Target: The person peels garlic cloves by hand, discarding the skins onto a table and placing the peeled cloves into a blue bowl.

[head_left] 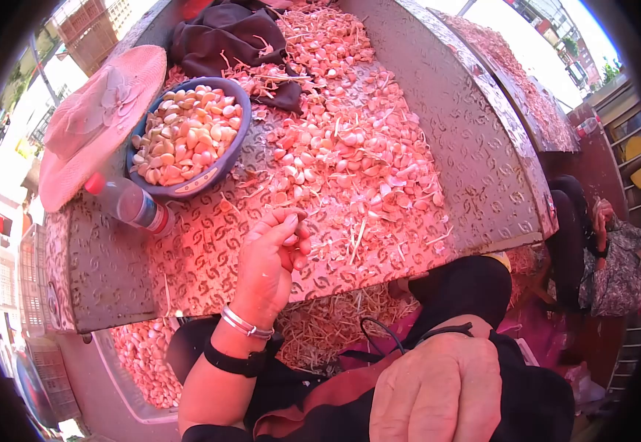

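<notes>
My left hand (280, 239), with a bangle and a dark wristband, is over the near edge of the metal worktable (210, 272). Its fingers are curled and the thumb is pressed to them; a small dark bit shows at the fingertips, too small to name. Close to the camera, my right hand (438, 383) shows its back and bent fingers, and whatever lies inside is hidden. Loose garlic cloves (350, 155) with papery skins spread over the table beyond my left hand. To the left stands a blue-purple basin (245, 121) full of garlic cloves (191, 132).
A pink sun hat (99, 121) leans by the basin, beside a plastic bottle (135, 206). Dark cloth (228, 40) lies at the back. Below are a tub of garlic (147, 361) and dry stalks (335, 328). Another person (593, 243) sits at right.
</notes>
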Motion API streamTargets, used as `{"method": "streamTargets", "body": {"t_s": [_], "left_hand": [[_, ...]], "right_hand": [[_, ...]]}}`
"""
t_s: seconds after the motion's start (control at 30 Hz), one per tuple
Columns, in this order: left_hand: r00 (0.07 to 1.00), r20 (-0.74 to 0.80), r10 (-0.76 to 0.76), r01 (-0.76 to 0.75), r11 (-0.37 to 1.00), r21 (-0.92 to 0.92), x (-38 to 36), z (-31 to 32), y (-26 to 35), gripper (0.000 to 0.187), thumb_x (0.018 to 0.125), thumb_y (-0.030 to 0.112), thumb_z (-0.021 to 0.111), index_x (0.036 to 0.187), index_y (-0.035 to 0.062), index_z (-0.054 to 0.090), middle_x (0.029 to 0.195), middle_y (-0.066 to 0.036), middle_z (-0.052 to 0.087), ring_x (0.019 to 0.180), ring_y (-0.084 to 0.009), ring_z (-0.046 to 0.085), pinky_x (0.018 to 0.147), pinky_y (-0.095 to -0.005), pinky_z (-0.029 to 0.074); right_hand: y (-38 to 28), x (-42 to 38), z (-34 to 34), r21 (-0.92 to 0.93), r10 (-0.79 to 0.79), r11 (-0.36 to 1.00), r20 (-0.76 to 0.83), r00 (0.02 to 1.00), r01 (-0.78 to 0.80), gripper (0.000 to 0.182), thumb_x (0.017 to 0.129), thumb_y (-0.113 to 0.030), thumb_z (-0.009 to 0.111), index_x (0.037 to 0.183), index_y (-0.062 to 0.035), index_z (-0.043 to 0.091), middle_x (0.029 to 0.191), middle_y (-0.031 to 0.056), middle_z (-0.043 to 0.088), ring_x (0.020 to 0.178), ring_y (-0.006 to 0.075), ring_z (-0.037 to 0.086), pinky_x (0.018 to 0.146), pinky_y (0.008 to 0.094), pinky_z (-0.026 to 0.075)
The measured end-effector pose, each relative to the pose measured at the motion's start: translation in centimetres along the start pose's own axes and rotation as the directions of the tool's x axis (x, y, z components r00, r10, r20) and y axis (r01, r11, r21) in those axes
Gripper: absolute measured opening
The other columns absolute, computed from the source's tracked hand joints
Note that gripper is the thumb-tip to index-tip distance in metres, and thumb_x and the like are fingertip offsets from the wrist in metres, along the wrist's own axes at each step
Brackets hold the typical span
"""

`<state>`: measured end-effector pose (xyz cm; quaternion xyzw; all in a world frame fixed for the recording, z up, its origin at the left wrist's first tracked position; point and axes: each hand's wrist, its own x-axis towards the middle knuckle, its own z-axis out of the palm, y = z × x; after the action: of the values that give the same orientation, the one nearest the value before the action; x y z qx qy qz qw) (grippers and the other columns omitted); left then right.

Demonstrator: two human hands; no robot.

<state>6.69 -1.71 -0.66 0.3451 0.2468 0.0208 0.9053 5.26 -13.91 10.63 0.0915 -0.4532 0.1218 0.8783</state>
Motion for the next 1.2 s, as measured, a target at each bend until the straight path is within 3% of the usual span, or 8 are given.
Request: {"method": "streamTargets", "body": {"t_s": [0.1,0.23,0.4,0.57,0.73,0.83,1.1,1.2], "left_hand": [[1.0,0.001,-0.028,0.028,0.999,-0.022,-0.4,0.2,-0.1,0.013,0.09,0.016,0.052,0.094,0.004,0.055,0.073,-0.004,0.057,0.056,-0.0104,0.053,0.044,-0.0198,0.037],[0.989,0.077,-0.125,0.127,0.992,-0.021,-0.7,0.4,-0.2,0.023,0.093,0.023,0.047,0.093,0.0013,0.055,0.071,-0.005,0.055,0.054,-0.0105,0.05,0.04,-0.018,0.033],[0.974,0.067,-0.215,0.224,0.956,-0.191,-0.9,2.1,0.2,0.04,0.097,0.036,0.034,0.093,0.0018,0.055,0.074,-0.006,0.054,0.056,-0.0131,0.05,0.039,-0.0197,0.033],[0.981,0.041,-0.189,0.193,0.939,-0.285,-0.1,-0.2,0.9,0.032,0.095,0.03,0.039,0.09,0.0025,0.055,0.074,-0.007,0.054,0.059,-0.015,0.051,0.038,-0.0198,0.033],[0.989,0.055,-0.136,0.146,0.953,-0.265,0.4,-0.5,1.4,0.016,0.093,0.017,0.047,0.095,0.0014,0.052,0.074,-0.005,0.049,0.056,-0.0115,0.045,0.037,-0.0174,0.031],[0.997,0.045,-0.056,0.065,0.97,-0.234,0.8,-0.5,1.6,0.013,0.091,0.014,0.05,0.095,0.0008,0.052,0.073,-0.004,0.048,0.055,-0.0102,0.044,0.038,-0.0171,0.03],[1.0,0.018,-0.025,0.028,0.989,-0.142,0.8,-0.6,1.1,0.013,0.091,0.012,0.051,0.096,0.0005,0.053,0.072,-0.004,0.05,0.054,-0.0096,0.044,0.039,-0.0168,0.03],[0.999,-0.037,-0.015,0.013,0.998,-0.056,1.0,-0.4,0.6,0.012,0.09,0.011,0.051,0.096,0.0013,0.055,0.068,-0.002,0.05,0.055,-0.0096,0.046,0.039,-0.0168,0.03]], "right_hand": [[-0.3,-0.1,-0.4,-0.022,-0.068,0.997,-0.015,0.998,0.067,0.017,0.082,-0.006,0.062,0.074,0.0082,0.065,0.075,0.0238,0.063,0.062,0.0288,0.063,0.058,0.0304,0.053],[-4.8,1.1,-1.9,-0.298,0.47,0.841,-0.011,0.883,-0.451,0.011,0.08,-0.006,0.067,0.08,0.0053,0.065,0.081,0.0183,0.063,0.068,0.0257,0.062,0.061,0.0299,0.052],[-4.6,-0.2,-6.0,-0.942,0.568,0.038,-0.255,0.782,-0.334,0.018,0.074,-0.002,0.067,0.091,-0.0034,0.061,0.084,0.009,0.061,0.072,0.0218,0.063,0.061,0.0283,0.051],[-3.7,-0.2,-12.9,-0.947,0.553,-0.098,-0.306,0.775,-0.305,0.018,0.072,-0.001,0.066,0.089,-0.0044,0.064,0.083,0.0096,0.064,0.071,0.024,0.064,0.062,0.03,0.051],[-5.7,1.3,-28.1,-0.634,0.42,-0.76,-0.645,0.639,-0.14,0.018,0.082,-0.007,0.056,0.097,-0.0076,0.066,0.083,0.0127,0.065,0.064,0.0246,0.064,0.06,0.0344,0.051],[-5.5,-0.3,-31.5,-0.441,0.538,-0.839,-0.582,0.61,0.319,0.021,0.08,-0.011,0.054,0.097,-0.0118,0.066,0.08,0.0139,0.065,0.073,0.0298,0.063,0.067,0.0399,0.051],[-6.6,-3.3,-26.5,-0.538,0.557,-0.819,-0.663,0.5,0.2,0.018,0.078,-0.013,0.056,0.093,-0.0101,0.066,0.078,0.0131,0.064,0.076,0.0281,0.063,0.07,0.0384,0.05],[-7.3,-3.0,-24.9,-0.602,0.463,-0.446,-0.788,0.406,-0.662,0.015,0.086,-0.015,0.057,0.09,-0.0033,0.064,0.081,0.0045,0.063,0.072,0.0114,0.06,0.066,0.0248,0.051]]}}
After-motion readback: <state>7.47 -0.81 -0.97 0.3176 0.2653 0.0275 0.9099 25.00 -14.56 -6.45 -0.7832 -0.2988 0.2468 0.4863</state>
